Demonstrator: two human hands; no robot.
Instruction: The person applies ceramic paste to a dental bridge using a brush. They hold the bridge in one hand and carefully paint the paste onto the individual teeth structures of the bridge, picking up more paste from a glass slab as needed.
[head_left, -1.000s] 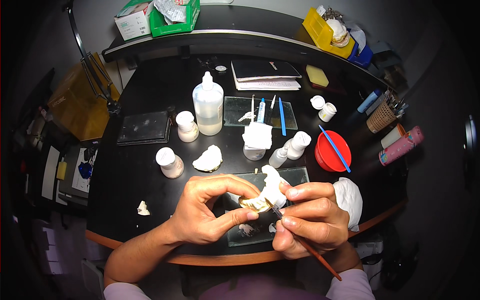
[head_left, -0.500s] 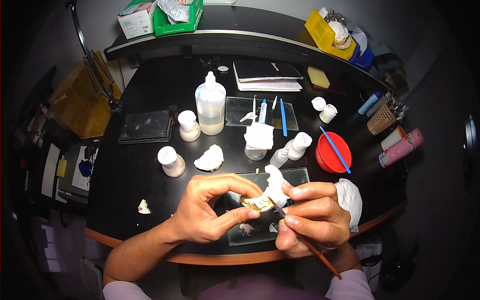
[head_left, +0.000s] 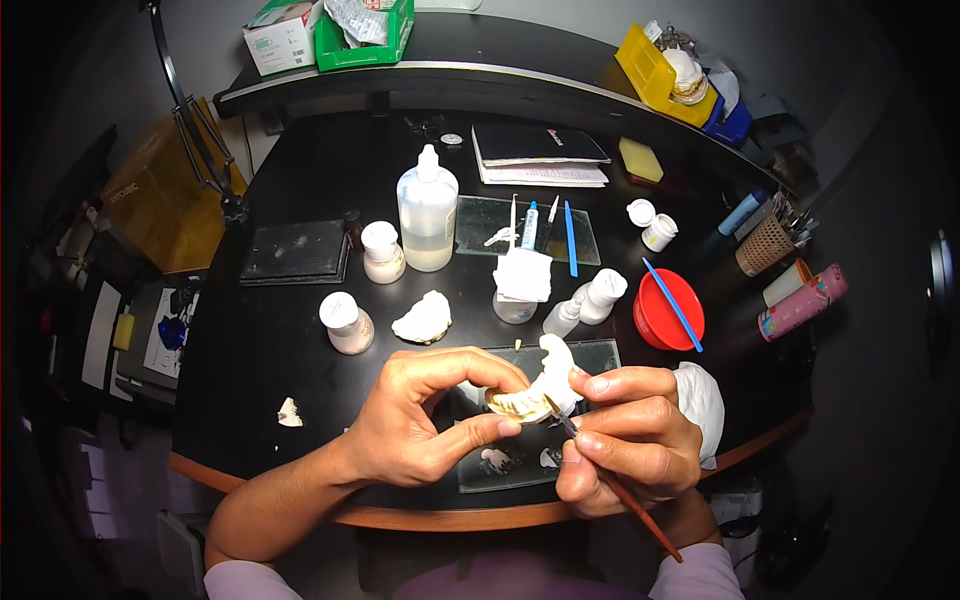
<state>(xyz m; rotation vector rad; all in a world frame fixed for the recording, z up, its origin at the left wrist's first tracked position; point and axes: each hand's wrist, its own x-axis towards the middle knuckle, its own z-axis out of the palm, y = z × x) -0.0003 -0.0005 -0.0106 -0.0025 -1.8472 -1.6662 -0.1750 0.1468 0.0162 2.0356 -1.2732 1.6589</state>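
Observation:
My left hand (head_left: 425, 415) pinches one end of a curved, cream-white dental model (head_left: 556, 372) between thumb and fingers, above the desk. My right hand (head_left: 640, 430) grips a thin paintbrush (head_left: 640, 512) with a reddish-brown handle. Its dark tip touches or nearly touches the model's inner edge; I cannot tell which. The right fingertips also rest against the model's right side. Beneath both hands lies a glass slab (head_left: 600, 362) with whitish smears on it. The right palm is hidden.
Beyond the hands stand white-capped jars (head_left: 346, 325), a large clear bottle (head_left: 428, 215), a gauze-topped jar (head_left: 520, 275) and a small dropper bottle (head_left: 562, 318). A red bowl (head_left: 665, 320) carries a blue stick. A plaster piece (head_left: 423, 318) lies left; white tissue (head_left: 700, 410) lies right.
The whole view has shifted slightly, with the desk items a little further right. Both hands, the dental model and the paintbrush keep nearly the same pose.

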